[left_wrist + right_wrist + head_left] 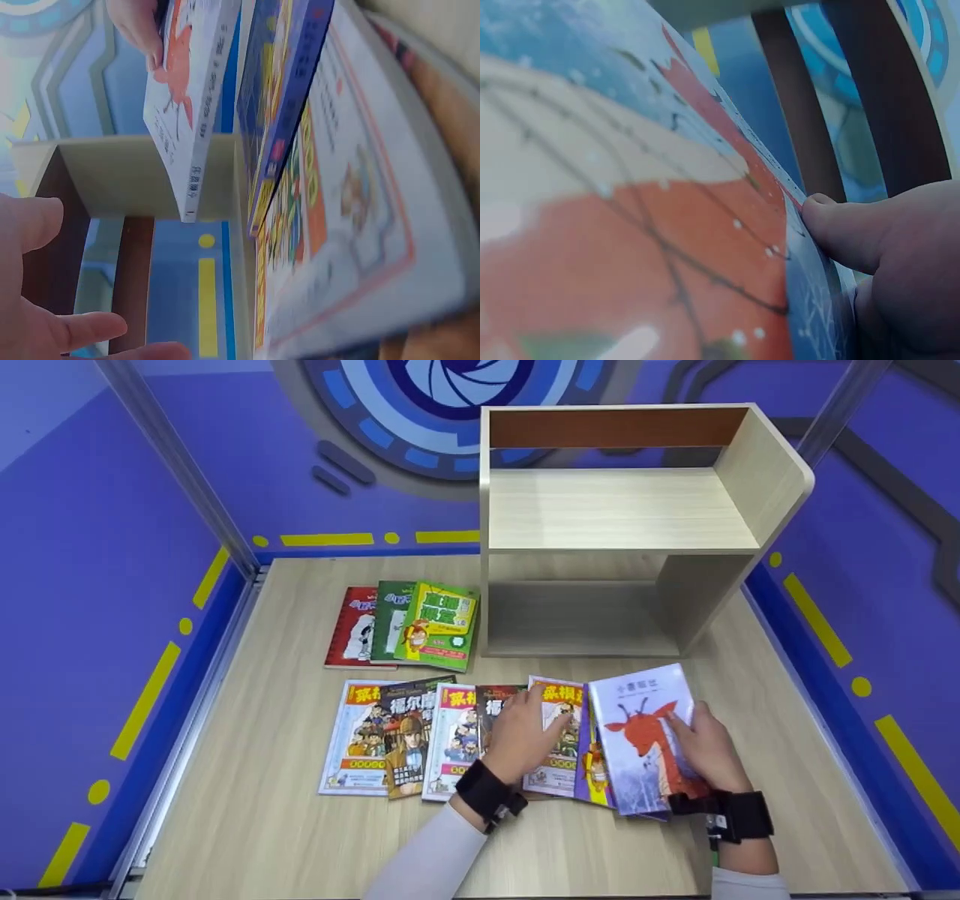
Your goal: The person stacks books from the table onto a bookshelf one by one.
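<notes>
My right hand [709, 746] holds a pale picture book with a red deer on its cover [628, 772] by its right edge. In the right wrist view the thumb [840, 229] presses that edge; the other fingers are mostly hidden. Under it lies a purple and yellow book [596, 780], partly covered. My left hand [521, 739], fingers spread, is over the overlapping row, between a dark comic [495, 705] and a white-bordered comic [551, 780]. The left wrist view shows that hand [30, 277] apart from the raised deer book [184, 112], holding nothing.
Farther left in the row are white-bordered comics [352, 776] and a dark detective comic [409, 787]. Behind them overlap a red book [349, 649], a dark green book [386, 637] and a bright green book [442, 622]. A two-tier wooden shelf [622, 510] stands at the back right.
</notes>
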`<state>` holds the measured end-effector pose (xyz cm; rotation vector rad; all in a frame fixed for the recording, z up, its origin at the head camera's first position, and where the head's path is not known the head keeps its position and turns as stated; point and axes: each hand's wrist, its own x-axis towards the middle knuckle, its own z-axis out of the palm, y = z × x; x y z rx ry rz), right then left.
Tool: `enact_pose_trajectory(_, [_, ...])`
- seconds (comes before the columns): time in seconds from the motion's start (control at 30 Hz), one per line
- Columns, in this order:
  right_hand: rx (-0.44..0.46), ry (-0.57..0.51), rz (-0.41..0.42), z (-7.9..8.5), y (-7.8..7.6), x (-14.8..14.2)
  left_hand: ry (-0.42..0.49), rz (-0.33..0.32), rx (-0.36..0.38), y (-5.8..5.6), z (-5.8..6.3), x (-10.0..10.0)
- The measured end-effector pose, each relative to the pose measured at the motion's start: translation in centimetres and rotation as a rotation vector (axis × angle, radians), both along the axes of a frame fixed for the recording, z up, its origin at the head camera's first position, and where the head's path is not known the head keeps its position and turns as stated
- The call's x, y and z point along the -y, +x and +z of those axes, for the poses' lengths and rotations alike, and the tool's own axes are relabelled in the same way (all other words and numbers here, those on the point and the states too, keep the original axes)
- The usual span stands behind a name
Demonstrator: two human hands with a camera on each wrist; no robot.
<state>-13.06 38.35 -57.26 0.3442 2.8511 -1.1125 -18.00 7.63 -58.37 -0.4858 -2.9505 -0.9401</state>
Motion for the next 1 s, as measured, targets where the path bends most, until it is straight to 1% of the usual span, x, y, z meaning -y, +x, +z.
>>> enact_pose_trajectory(0.03, [-0.008,-0.011,0.018,0.1,0.0,0.6,0.009,0.008,-0.001,-0.2,0.1,0.4])
enact_pose_trajectory(0.1, [0.007,-0.056,0.044,0.4,0.0,1.9,0.012,0.012,-0.005,-0.7,0.2,1.2])
enact_pose_trajectory(0.2, [0.01,-0.117,0.087,0.7,0.0,3.5,0.022,-0.02,0.018,-1.6,0.4,2.5])
enact_pose_trajectory(0.27, [0.007,-0.164,0.125,0.7,-0.2,4.5,0.075,-0.065,0.061,-2.2,0.6,3.4])
enact_pose_trajectory(0.37, [0.0,-0.227,0.195,0.5,-0.8,5.9,0.193,-0.135,0.143,-3.1,0.7,4.4])
enact_pose_trajectory(0.43, [0.015,-0.258,0.236,0.3,-1.1,6.8,0.266,-0.174,0.202,-3.6,0.7,4.9])
enact_pose_trajectory(0.5, [0.042,-0.294,0.275,0.1,-1.3,7.7,0.318,-0.207,0.254,-4.0,0.7,5.3])
enact_pose_trajectory(0.57, [0.056,-0.317,0.317,0.0,-1.4,8.6,0.341,-0.255,0.296,-4.3,0.7,5.6])
enact_pose_trajectory(0.7, [0.074,-0.345,0.408,-0.2,-1.4,10.3,0.351,-0.405,0.408,-4.5,0.6,6.4])
enact_pose_trajectory(0.77, [0.074,-0.345,0.446,-0.3,-1.4,11.0,0.358,-0.46,0.463,-4.6,0.4,6.7])
enact_pose_trajectory(0.8, [0.076,-0.343,0.46,-0.3,-1.5,11.3,0.367,-0.469,0.489,-4.6,0.3,6.8])
enact_pose_trajectory(0.87, [0.074,-0.327,0.48,-0.4,-1.6,11.7,0.376,-0.47,0.498,-4.6,0.1,6.8])
enact_pose_trajectory(1.0, [0.078,-0.294,0.475,-0.6,-1.8,12.1,0.355,-0.436,0.455,-4.4,0.1,6.6])
